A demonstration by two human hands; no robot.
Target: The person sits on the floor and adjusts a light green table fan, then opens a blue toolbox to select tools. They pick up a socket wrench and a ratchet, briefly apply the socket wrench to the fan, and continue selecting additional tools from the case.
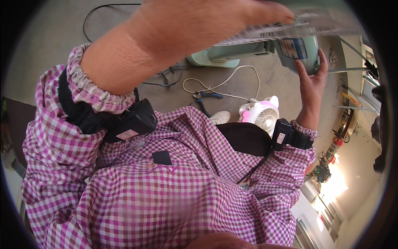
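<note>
A pale green electric fan (300,54) is before me at the top right, its motor housing carrying a printed label. Its wire guard (323,27) appears edge-on and somewhat blurred, and the column (236,52) runs left to a rounded base (201,58). My left hand (219,20) lies over the guard's edge, thumb stretched along it, the other fingers hidden. With thumb and fingers, my right hand (314,76) is closed round the rear of the motor housing.
A small pink and white fan (265,116) stands on the floor near my shoe (220,117). Close by are blue-handled pliers (210,95) and a looping white cord (222,83). A black cable (85,23) curves across the floor at upper left. Assorted items line the right wall.
</note>
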